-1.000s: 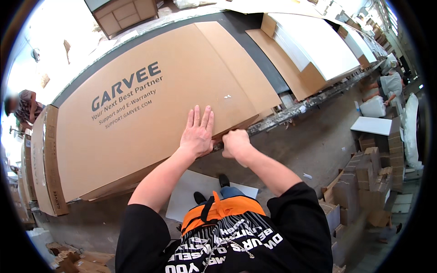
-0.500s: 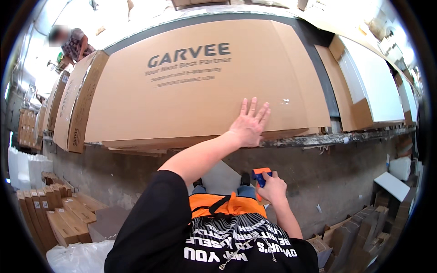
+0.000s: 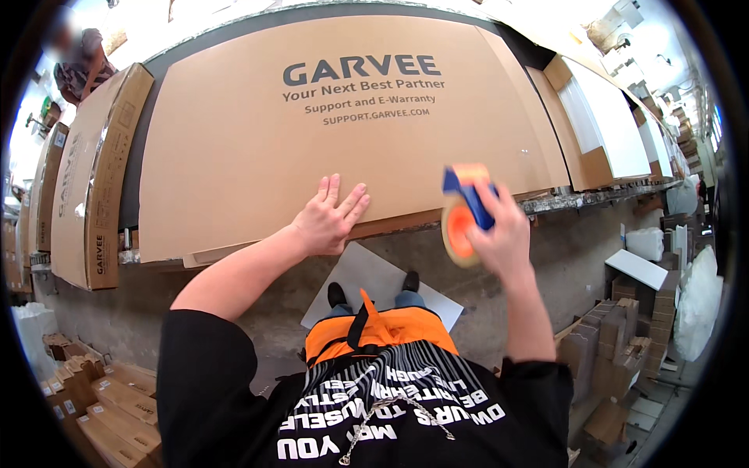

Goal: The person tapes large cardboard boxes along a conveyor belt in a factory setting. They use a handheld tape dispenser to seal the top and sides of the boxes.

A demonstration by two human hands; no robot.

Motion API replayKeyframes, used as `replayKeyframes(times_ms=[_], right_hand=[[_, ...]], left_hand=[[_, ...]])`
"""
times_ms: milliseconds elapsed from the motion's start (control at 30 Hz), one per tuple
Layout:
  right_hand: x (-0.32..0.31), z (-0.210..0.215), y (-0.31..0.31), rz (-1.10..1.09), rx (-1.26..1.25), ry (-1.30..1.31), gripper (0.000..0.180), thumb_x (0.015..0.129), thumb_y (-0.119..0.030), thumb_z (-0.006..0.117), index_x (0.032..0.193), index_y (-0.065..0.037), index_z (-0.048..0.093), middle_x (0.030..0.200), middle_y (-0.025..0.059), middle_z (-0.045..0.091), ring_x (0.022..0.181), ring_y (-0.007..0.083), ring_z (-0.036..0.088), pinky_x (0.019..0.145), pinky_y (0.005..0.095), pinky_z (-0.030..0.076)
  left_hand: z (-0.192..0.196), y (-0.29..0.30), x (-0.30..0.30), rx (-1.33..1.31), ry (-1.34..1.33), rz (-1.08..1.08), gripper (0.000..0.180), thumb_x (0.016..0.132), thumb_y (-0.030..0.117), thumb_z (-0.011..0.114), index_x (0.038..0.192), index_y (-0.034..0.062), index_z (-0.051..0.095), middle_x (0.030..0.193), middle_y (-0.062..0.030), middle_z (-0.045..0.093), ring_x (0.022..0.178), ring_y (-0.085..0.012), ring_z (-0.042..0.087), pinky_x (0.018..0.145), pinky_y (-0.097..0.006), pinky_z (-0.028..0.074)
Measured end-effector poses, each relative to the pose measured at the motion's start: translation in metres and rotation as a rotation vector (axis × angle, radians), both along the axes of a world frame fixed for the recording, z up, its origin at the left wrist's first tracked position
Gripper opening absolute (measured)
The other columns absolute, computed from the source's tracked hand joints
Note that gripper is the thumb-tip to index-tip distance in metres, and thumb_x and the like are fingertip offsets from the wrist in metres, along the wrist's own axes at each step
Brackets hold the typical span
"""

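Note:
A large flat cardboard box [image 3: 234, 156] with dark printing lies on the conveyor in front of me. My left hand [image 3: 331, 218], fingers spread, rests on the box's near edge. In my right hand [image 3: 499, 234] is a blue and orange tape dispenser [image 3: 459, 210] carrying a roll of tape. It is raised near the box's front right edge, apart from the left hand, and is slightly blurred. My right fingers are wrapped round its handle.
More cardboard boxes [image 3: 97, 179] stand on the line at the left, with a person [image 3: 82, 66] beyond them. An open carton holding white panels [image 3: 616, 125] sits at the right. Stacked cartons [image 3: 125, 413] are at lower left; a grey sheet [image 3: 367, 269] lies underfoot.
My right hand has lifted the tape dispenser from beside my waist up to the box's edge. My left hand has slid left and nearer along the box. The view has shifted.

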State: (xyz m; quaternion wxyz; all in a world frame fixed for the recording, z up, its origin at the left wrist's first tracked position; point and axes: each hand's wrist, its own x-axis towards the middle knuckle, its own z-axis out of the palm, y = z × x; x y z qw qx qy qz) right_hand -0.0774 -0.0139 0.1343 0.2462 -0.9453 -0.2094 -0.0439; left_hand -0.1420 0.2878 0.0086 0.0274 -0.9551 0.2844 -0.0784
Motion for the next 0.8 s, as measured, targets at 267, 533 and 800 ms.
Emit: replayKeyframes(times_ms=[267, 533, 800], right_hand=[[0.101, 0.015, 0.12, 0.02, -0.622, 0.529, 0.032, 0.058, -0.026, 0.068, 0.081, -0.004, 0.075, 0.089, 0.021, 0.071, 0.088, 0.0345, 0.069, 0.076, 0.0397, 0.056], [-0.024, -0.057, 0.038, 0.112, -0.689, 0.644, 0.044, 0.062, -0.033, 0.068, 0.097, -0.005, 0.072, 0.093, 0.0192, 0.069, 0.096, 0.032, 0.068, 0.086, 0.042, 0.055], [-0.048, -0.116, 0.104, 0.352, -0.663, 0.46, 0.038, 0.065, -0.032, 0.07, 0.098, -0.013, 0.074, 0.102, 0.018, 0.068, 0.093, 0.0301, 0.069, 0.082, 0.0394, 0.056]], left_hand=[[-0.011, -0.009, 0.006, -0.148, -0.051, -0.01, 0.072, 0.068, 0.029, 0.075, 0.135, 0.0096, 0.055, 0.144, -0.0089, 0.05, 0.124, -0.0483, 0.05, 0.106, -0.057, 0.04], [-0.009, 0.001, -0.008, -0.162, -0.068, -0.002, 0.065, 0.067, 0.028, 0.074, 0.128, 0.0088, 0.062, 0.137, -0.0096, 0.057, 0.125, -0.046, 0.051, 0.105, -0.057, 0.04], [-0.019, 0.013, -0.014, -0.179, -0.093, -0.023, 0.059, 0.072, 0.022, 0.067, 0.129, 0.0076, 0.061, 0.14, -0.0116, 0.054, 0.126, -0.0473, 0.049, 0.106, -0.059, 0.039]])
